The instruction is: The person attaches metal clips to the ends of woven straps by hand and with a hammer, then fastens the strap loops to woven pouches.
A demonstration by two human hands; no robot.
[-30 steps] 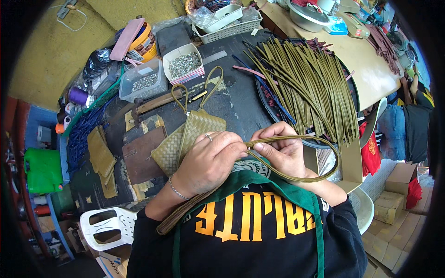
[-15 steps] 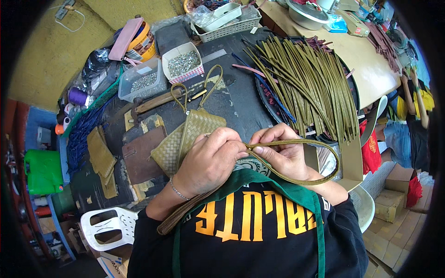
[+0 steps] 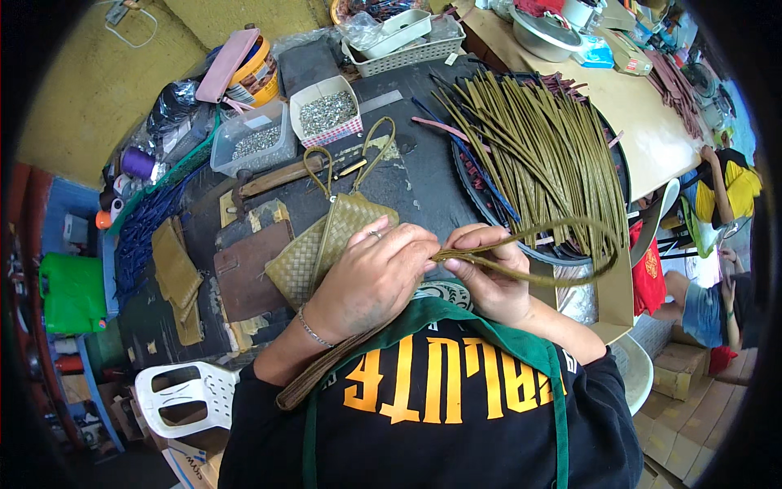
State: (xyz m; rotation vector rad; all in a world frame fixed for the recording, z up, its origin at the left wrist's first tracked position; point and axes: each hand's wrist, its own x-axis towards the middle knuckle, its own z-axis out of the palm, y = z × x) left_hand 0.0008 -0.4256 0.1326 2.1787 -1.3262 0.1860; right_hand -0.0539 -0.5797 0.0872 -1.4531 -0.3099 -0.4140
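Observation:
My left hand and my right hand are close together in front of my chest, both closed on one long olive strap. The strap is bent into a loop that sticks out to the right past my right hand. Its two strands meet between my fingertips, where the exact join is hidden. A darker strap end hangs out below my left wrist. Just beyond my left hand lie woven olive pouches, partly covered by it, with thin wrist loops pointing away from me.
A round tray heaped with olive strips is at the right. Beyond the pouches are a hammer, a clear tub and a checked box of metal bits. Brown and olive pieces lie left; people are far right.
The strap loop has swung upward and further right, and its strands lie closer together near my right fingers. Both hands stay nearly in place, keeping their hold.

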